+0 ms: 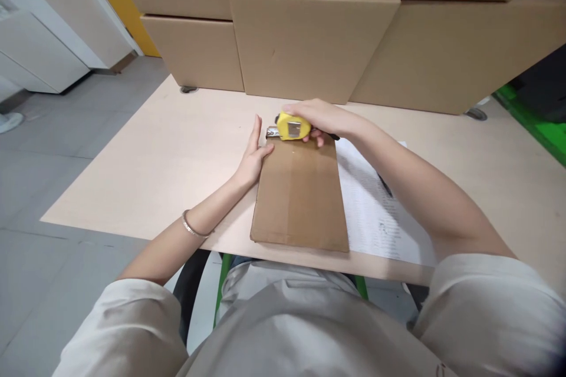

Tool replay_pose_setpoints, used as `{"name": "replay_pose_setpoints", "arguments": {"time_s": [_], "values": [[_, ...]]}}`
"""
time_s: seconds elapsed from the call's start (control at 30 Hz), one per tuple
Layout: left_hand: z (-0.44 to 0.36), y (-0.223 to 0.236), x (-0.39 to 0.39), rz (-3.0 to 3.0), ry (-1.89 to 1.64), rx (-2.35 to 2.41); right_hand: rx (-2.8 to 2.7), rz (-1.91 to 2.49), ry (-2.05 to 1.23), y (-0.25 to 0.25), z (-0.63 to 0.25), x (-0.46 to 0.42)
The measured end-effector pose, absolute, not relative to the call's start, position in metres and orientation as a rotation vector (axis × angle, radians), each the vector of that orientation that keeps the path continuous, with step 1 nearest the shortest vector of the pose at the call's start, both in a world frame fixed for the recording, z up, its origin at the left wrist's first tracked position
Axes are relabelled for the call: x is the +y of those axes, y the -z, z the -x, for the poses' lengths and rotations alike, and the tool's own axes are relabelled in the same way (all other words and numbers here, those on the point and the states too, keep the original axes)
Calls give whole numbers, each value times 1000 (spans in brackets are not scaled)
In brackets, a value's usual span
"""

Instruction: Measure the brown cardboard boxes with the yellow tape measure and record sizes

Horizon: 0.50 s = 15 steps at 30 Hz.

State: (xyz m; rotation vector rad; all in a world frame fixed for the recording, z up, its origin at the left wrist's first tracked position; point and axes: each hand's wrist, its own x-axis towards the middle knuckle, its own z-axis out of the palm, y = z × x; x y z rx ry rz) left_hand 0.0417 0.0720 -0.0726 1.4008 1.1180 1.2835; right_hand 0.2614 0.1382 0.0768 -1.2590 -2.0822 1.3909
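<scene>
A brown cardboard box (300, 200) lies flat on the light wooden table in front of me. My right hand (318, 118) grips a yellow tape measure (292, 127) over the box's far edge. The tape's metal end sticks out a little to the left, near the box's far left corner. Against the box's left side rests my left hand (255, 156), its fingers stretched out and the thumb on the top face. A dark strap hangs from the tape measure, right of my fingers.
Stacked large cardboard boxes (313, 47) stand along the table's far side. Printed paper sheets (375, 212) lie right of the small box, with a dark pen-like object (385, 185) partly behind my right forearm. The wooden table (132, 182) ends at a left edge above grey floor tiles.
</scene>
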Motion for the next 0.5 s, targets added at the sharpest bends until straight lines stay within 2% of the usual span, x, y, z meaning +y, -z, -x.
{"name": "replay_pose_setpoints", "arguments": {"time_s": [0.27, 0.5], "values": [[-44, 59, 65, -1428, -1246, 1187, -1896, 1426, -1241, -63, -367, 129], [-41, 60, 63, -1485, -1214, 1191, -1842, 1435, -1256, -45, -381, 124]]}}
